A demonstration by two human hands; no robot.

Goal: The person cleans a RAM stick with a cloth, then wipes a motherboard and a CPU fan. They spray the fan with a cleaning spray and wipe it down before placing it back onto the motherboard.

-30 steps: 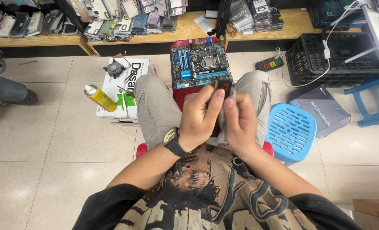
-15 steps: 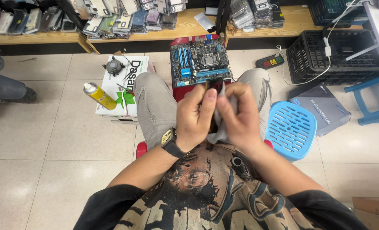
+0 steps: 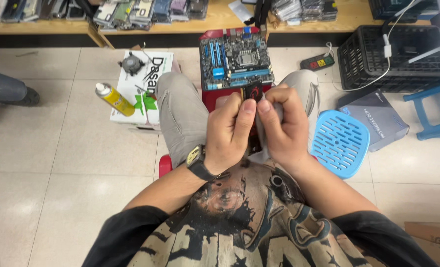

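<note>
Above my lap, my left hand [image 3: 230, 132] and right hand [image 3: 282, 126] pinch a small black card [image 3: 253, 94] with a red mark, held upright between both thumbs. My clenched fingers hide most of it; a pale cloth [image 3: 274, 111] peeks from my right fist.

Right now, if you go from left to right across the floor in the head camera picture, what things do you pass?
Yellow spray can → white cardboard box with green print → blue computer circuit board → round blue slotted plastic stool seat → grey flat box → black plastic crate.
</note>
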